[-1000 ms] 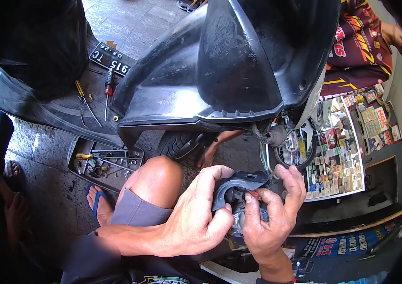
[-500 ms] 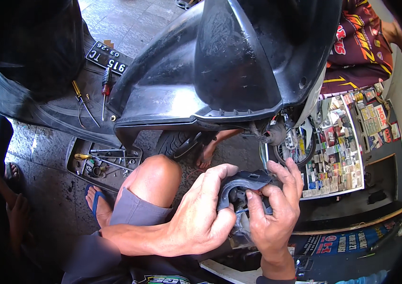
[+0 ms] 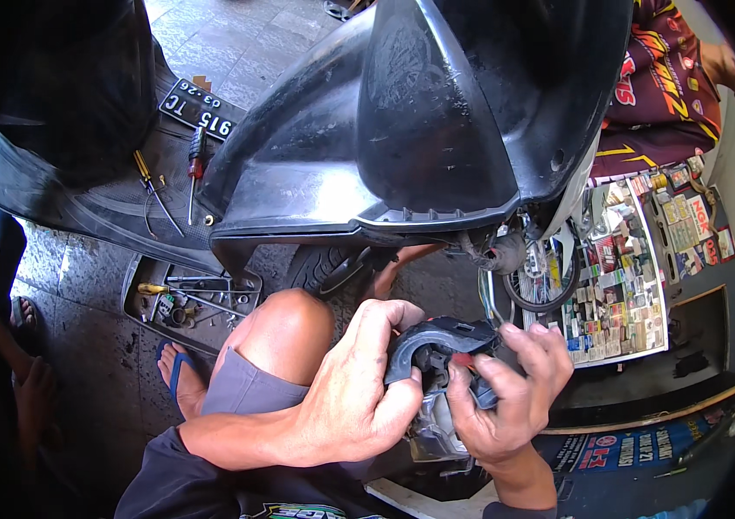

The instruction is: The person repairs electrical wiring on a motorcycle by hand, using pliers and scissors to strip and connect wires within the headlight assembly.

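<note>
Above my lap, my left hand (image 3: pixel 354 389) is closed around a black curved plastic housing (image 3: pixel 441 333), fingers behind its far edge and thumb on its near side. The housing has a small rectangular slot on top and dark parts inside its hollow. From the right, my right hand (image 3: pixel 506 398) reaches into the hollow, thumb and forefinger pinching at a small red part (image 3: pixel 464 359); its other fingers are lifted. Thin wires (image 3: pixel 490 298) run up beside the housing. A clear plastic piece (image 3: pixel 436 432) shows below, partly hidden by my hands.
A black scooter panel (image 3: pixel 298 173) spans the space ahead. On the footboard at left lie a red-handled screwdriver (image 3: pixel 195 164), a yellow-handled tool (image 3: pixel 144 169) and a number plate (image 3: pixel 198 108). A tool tray (image 3: pixel 131 303) sits below. At right are a display case (image 3: pixel 618 285) and another person (image 3: pixel 661 86).
My hands and the housing have shifted slightly, and the housing has turned a little. The red part now shows between my right fingertips. The wires beside the housing have come into clearer view.
</note>
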Demonstrator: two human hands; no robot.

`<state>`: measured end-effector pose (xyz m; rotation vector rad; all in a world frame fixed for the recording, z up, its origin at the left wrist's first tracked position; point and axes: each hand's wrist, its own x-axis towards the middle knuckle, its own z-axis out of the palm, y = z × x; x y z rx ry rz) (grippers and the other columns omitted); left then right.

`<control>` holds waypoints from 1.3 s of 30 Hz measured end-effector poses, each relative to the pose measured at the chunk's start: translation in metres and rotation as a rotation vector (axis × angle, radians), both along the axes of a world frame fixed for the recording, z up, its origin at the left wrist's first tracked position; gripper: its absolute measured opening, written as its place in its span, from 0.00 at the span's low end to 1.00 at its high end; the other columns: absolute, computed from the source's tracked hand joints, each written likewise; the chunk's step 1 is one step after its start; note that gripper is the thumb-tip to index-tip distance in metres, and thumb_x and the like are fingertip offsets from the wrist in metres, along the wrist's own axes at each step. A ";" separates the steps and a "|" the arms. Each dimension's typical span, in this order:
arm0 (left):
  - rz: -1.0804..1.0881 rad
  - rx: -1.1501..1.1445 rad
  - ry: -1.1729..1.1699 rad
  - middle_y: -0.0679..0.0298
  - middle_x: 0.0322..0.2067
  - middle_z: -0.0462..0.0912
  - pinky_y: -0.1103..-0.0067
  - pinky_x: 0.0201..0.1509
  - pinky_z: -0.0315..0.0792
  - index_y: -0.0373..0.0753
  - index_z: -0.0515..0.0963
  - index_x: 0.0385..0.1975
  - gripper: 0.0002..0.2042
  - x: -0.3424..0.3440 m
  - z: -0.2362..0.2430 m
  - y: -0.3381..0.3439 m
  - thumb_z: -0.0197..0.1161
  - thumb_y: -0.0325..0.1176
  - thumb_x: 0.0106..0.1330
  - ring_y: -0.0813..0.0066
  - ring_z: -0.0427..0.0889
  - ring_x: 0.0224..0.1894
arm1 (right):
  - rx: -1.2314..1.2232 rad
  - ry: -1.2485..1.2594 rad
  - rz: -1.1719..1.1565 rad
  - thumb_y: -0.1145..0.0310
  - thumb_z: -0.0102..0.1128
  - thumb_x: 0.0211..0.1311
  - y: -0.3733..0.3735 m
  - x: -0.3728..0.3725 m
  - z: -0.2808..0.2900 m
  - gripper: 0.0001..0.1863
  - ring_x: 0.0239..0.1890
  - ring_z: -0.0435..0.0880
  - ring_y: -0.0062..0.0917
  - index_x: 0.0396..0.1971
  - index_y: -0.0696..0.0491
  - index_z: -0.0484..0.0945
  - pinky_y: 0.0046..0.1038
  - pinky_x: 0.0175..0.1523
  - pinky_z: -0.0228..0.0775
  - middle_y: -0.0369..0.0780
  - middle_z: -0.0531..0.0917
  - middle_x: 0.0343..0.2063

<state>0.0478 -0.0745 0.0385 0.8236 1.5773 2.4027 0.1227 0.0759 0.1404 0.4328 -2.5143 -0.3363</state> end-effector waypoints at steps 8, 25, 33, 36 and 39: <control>0.001 0.002 -0.027 0.41 0.44 0.72 0.63 0.52 0.72 0.27 0.63 0.55 0.23 0.001 0.000 0.003 0.58 0.26 0.58 0.46 0.77 0.45 | -0.141 -0.200 0.078 0.72 0.69 0.42 0.012 -0.006 0.010 0.14 0.58 0.70 0.47 0.32 0.53 0.77 0.51 0.62 0.64 0.45 0.71 0.48; -0.022 0.010 -0.036 0.40 0.45 0.74 0.62 0.53 0.73 0.26 0.63 0.56 0.25 0.000 0.001 0.010 0.57 0.28 0.58 0.45 0.78 0.47 | 0.202 -0.304 0.144 0.77 0.64 0.49 0.002 -0.012 0.029 0.09 0.59 0.75 0.51 0.33 0.59 0.77 0.57 0.64 0.69 0.48 0.77 0.50; -0.001 -0.006 -0.007 0.40 0.46 0.73 0.62 0.54 0.73 0.26 0.63 0.56 0.25 -0.001 0.002 0.011 0.57 0.27 0.58 0.45 0.78 0.47 | 0.211 -0.260 0.100 0.75 0.63 0.58 0.002 -0.008 0.024 0.06 0.58 0.77 0.49 0.32 0.62 0.79 0.60 0.62 0.68 0.49 0.79 0.51; 0.008 -0.022 0.000 0.40 0.46 0.73 0.62 0.54 0.73 0.26 0.63 0.56 0.25 -0.002 0.004 0.010 0.57 0.27 0.58 0.44 0.78 0.46 | 0.214 -0.239 0.068 0.75 0.63 0.58 -0.004 -0.007 0.023 0.07 0.58 0.77 0.50 0.33 0.63 0.79 0.61 0.62 0.67 0.50 0.79 0.51; 0.007 -0.012 0.017 0.40 0.46 0.73 0.62 0.53 0.73 0.26 0.63 0.56 0.25 -0.002 0.003 0.010 0.57 0.27 0.58 0.44 0.78 0.46 | 0.228 -0.278 0.065 0.75 0.64 0.58 -0.006 -0.008 0.026 0.07 0.58 0.77 0.52 0.33 0.64 0.79 0.62 0.62 0.67 0.51 0.79 0.50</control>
